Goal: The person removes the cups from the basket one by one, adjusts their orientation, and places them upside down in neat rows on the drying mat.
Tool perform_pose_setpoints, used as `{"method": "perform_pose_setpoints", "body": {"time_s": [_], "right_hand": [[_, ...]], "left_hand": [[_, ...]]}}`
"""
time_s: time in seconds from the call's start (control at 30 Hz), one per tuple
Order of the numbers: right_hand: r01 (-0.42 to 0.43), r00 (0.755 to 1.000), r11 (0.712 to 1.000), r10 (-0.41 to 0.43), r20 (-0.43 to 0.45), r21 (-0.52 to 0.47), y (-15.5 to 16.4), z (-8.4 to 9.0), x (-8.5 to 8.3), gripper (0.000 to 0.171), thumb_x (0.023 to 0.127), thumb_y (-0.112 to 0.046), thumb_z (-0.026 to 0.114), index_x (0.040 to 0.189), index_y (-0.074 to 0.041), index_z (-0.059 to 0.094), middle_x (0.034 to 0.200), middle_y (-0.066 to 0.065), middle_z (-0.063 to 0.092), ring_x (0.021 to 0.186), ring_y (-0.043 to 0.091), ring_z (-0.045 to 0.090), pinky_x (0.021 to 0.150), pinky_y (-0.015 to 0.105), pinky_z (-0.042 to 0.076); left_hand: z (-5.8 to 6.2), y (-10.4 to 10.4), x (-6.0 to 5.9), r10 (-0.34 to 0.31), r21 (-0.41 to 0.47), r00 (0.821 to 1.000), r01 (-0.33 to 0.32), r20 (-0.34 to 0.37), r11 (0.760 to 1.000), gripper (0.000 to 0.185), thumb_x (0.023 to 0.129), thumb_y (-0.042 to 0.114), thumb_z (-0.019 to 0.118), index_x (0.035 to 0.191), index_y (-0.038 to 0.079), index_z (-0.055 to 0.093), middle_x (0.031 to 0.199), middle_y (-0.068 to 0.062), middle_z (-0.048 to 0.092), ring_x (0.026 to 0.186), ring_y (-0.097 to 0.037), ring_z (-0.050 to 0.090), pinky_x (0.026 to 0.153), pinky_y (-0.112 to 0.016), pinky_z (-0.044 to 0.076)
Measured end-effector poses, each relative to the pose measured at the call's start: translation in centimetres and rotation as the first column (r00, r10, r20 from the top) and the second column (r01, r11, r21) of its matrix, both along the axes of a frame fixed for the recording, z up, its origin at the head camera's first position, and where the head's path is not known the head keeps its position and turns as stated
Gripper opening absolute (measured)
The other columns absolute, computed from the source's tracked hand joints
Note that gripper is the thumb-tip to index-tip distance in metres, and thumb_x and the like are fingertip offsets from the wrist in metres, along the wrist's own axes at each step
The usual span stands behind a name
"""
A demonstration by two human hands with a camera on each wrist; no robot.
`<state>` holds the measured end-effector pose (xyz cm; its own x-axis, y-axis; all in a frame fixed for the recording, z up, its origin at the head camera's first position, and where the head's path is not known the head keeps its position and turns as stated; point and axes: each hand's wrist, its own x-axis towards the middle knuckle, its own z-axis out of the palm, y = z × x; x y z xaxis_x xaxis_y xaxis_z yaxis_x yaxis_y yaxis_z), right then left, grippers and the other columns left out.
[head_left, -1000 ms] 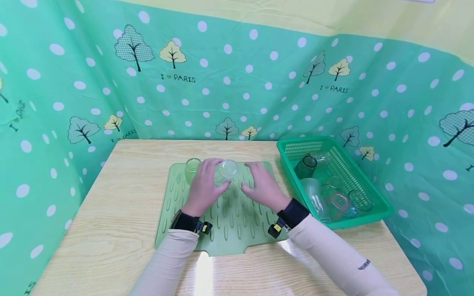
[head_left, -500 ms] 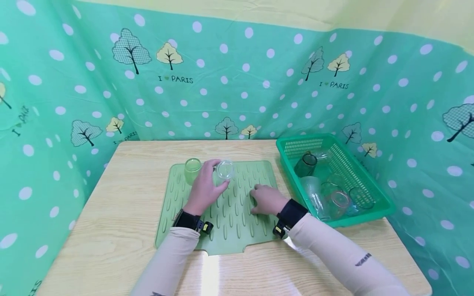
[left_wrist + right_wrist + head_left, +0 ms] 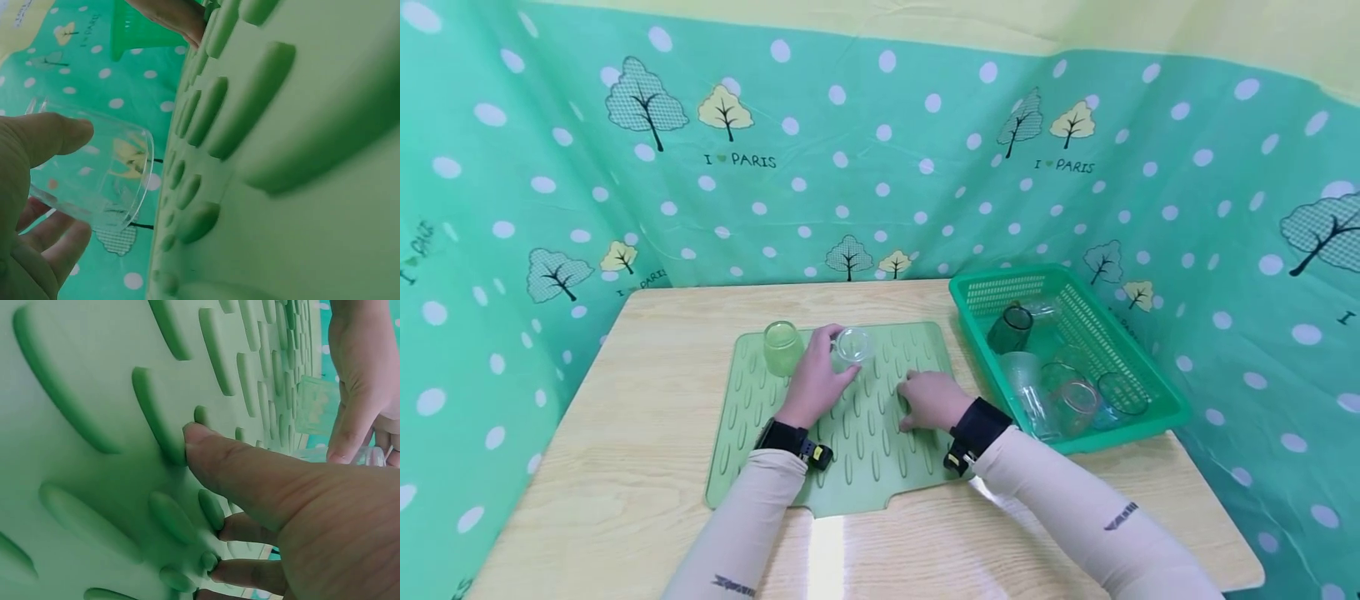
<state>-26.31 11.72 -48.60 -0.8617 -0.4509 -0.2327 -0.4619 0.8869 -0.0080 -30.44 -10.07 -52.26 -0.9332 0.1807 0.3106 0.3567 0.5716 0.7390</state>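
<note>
Basket (image 3: 1157,400) of tumblers right — left hand (image 3: 815,382) grips clear cup (image 3: 852,345), right hand (image 3: 927,400) seemingly relaxed on mat (image 3: 752,450).

We see a clear glass cup (image 3: 853,344) with nothing in it. It is see-through and round. It sits on the far part of the bumpy green mat (image 3: 880,450), a bit to the left. Our left hand (image 3: 816,379) holds it with the thumb on one side and the fingers (image 3: 59,247) on the other.
</note>
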Motion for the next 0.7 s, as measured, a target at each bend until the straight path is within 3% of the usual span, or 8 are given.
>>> {"method": "perform_pose_setpoints", "body": {"time_s": [0.4, 0.63, 0.7], "right_hand": [[0.004, 1.000, 1.000, -0.004, 0.003, 0.000, -0.1, 0.1, 0.2, 0.057, 0.080, -0.046, 0.088, 0.119, -0.007, 0.073, 0.112, 0.012, 0.069, 0.091, 0.025, 0.068, 0.084, 0.042, 0.059], [0.021, 1.000, 1.000, -0.021, 0.012, 0.010, 0.0, -0.1, 0.1, 0.062, 0.080, -0.047, 0.087, 0.125, -0.008, 0.072, 0.129, 0.017, 0.068, 0.107, 0.031, 0.070, 0.094, 0.044, 0.058], [0.025, 1.000, 1.000, -0.025, 0.016, 0.009, 0.0, 0.0, 0.1, 0.062, 0.080, -0.047, 0.087, 0.126, -0.008, 0.071, 0.128, 0.017, 0.069, 0.106, 0.031, 0.070, 0.094, 0.044, 0.058]], "left_hand": [[-0.8, -0.2, -0.7, 0.029, 0.014, 0.998, -0.030, 0.055, 0.999, 0.074, 0.087, 0.011, 0.082, 0.147, 0.005, 0.040, 0.143, -0.018, 0.053, 0.132, -0.036, 0.054, 0.113, -0.053, 0.044], [-1.0, -0.1, -1.1, 0.032, 0.003, 0.996, -0.032, 0.083, 0.999, 0.073, 0.092, 0.013, 0.079, 0.151, 0.004, 0.036, 0.149, -0.018, 0.048, 0.139, -0.034, 0.049, 0.119, -0.049, 0.039], [-1.1, -0.1, -1.3, 0.027, 0.004, 0.995, -0.027, 0.092, 1.000, 0.074, 0.094, 0.015, 0.077, 0.153, 0.004, 0.033, 0.151, -0.019, 0.047, 0.141, -0.034, 0.047, 0.119, -0.049, 0.038]]}}
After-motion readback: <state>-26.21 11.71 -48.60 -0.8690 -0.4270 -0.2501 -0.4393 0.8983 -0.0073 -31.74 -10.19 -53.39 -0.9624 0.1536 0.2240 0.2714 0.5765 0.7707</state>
